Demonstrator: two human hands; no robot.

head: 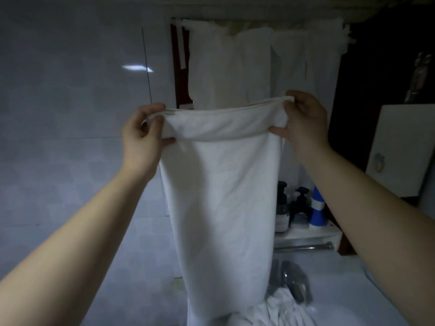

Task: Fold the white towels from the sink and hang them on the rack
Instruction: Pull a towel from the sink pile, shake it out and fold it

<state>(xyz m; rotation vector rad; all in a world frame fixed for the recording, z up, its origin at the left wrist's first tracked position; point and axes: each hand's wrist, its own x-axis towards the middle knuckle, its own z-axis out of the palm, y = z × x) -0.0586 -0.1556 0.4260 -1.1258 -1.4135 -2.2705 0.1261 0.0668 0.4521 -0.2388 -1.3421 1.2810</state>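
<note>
Long white cloth towel (221,196) held up, stretched wide.
Left grip (143,130) and right grip (303,116) each pinch a top corner, so it hangs straight for folding.

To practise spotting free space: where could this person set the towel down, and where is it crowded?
Free: the pale surface left of the held towel, below the tiled wall. Crowded: bottle shelf, faucet, heaped towels.

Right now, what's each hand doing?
Left hand: closed, gripping the left top corner of the white towel.
Right hand: closed, gripping the towel's right top corner.
</note>
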